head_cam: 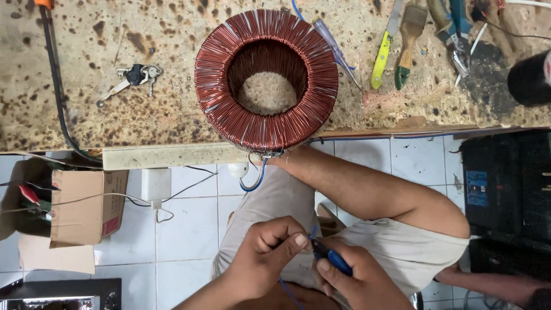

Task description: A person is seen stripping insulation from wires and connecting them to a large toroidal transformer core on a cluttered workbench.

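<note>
Left hand (270,247) pinches a thin blue wire (287,290) at the fingertips, low over the lap. Right hand (353,281) is wrapped around blue-handled pliers (328,256), tips probably meeting that wire. Above, a copper coil ring (266,80) sits on the bench (86,115). Cardboard box (86,206), far left, holds clips.

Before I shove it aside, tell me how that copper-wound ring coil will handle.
The copper-wound ring coil is probably heavy for its size: dense wire packs it. Lying flat on the workbench, it should slide rather than roll. Its blue lead hanging off the edge may snag.
</note>
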